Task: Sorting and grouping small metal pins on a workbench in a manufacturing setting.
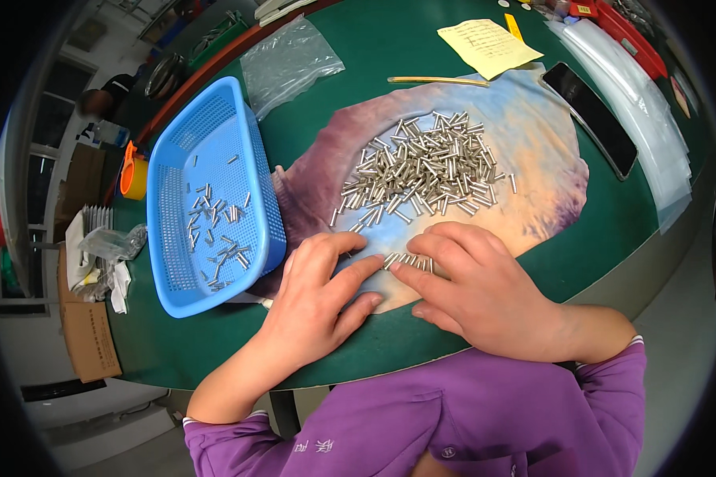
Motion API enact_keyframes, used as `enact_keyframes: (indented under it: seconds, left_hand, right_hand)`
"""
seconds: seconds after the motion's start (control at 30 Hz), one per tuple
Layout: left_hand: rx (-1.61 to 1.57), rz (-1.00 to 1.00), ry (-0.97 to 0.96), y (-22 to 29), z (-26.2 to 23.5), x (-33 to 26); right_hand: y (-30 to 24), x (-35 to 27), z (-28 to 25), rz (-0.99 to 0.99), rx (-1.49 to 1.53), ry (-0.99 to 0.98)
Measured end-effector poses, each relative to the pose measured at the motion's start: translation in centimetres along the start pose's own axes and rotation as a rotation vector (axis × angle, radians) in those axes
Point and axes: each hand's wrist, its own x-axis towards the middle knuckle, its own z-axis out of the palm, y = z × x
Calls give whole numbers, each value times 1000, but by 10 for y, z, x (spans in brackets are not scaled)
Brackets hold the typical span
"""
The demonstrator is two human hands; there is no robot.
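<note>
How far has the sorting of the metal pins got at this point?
Early on, it seems. Done: a thin scatter of small silver metal pins lies in the blue perforated plastic basket. In hand: the left hand and right hand press a short row of pins together on the multicoloured cloth. Left: the large loose heap of pins on the cloth, far bigger than the basket's share.

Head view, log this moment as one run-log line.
left hand: flat on cloth, by lined-up pins | right hand: fingertips on the row | pin pile: above | blue basket: few pins, left
</note>
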Motion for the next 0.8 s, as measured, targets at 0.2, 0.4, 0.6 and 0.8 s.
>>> enact_keyframes:
  seconds: [0.2,0.4,0.6,0.8]
  left_hand:
    - [-49,16,-22,6,2,3]
    - [-162,69,-12,12,10,6]
    - [-196,-21,44,13,11,13]
    - [-295,-18,29,11,27,24]
  right_hand:
    - [5,-9,-9,-4,-6,-34]
    - [15,-18,-17,15,47,-1]
    - [15,-6,-18,127,151,62]
    - [14,10,-14,60,146,-8]
